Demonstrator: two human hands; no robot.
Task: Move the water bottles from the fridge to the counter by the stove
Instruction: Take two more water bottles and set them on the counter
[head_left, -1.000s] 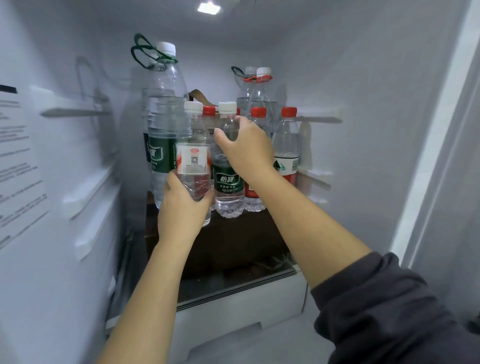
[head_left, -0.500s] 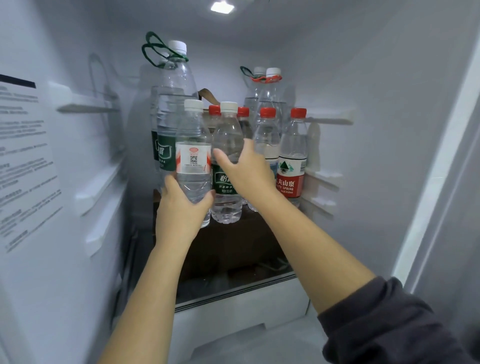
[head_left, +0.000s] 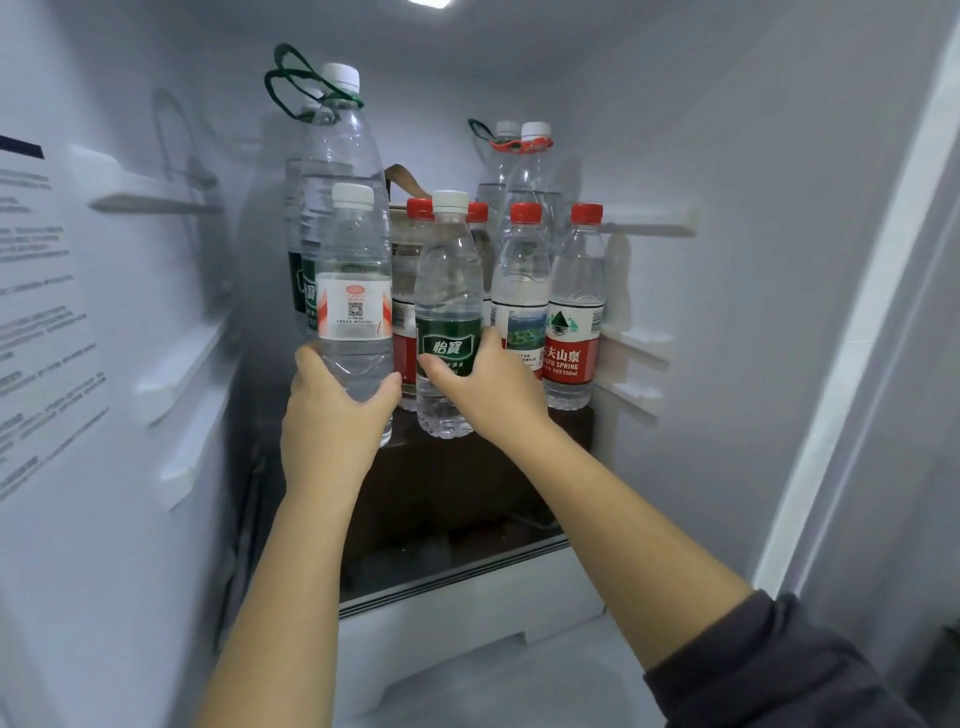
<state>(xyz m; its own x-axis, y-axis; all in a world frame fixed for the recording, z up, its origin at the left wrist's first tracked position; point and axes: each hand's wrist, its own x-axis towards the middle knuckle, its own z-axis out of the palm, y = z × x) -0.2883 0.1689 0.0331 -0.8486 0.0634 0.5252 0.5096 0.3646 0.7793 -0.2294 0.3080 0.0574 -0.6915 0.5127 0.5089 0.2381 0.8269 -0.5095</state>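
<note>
White-label bottle (head_left: 354, 306) gripped in my left hand (head_left: 332, 421); green-label bottle (head_left: 448, 291), at its three o'clock, gripped in my right hand (head_left: 488, 389).

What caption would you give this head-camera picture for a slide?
Inside the fridge, the left hand grips an orange-labelled bottle while the right hand grips the green-labelled bottle beside it.
</note>
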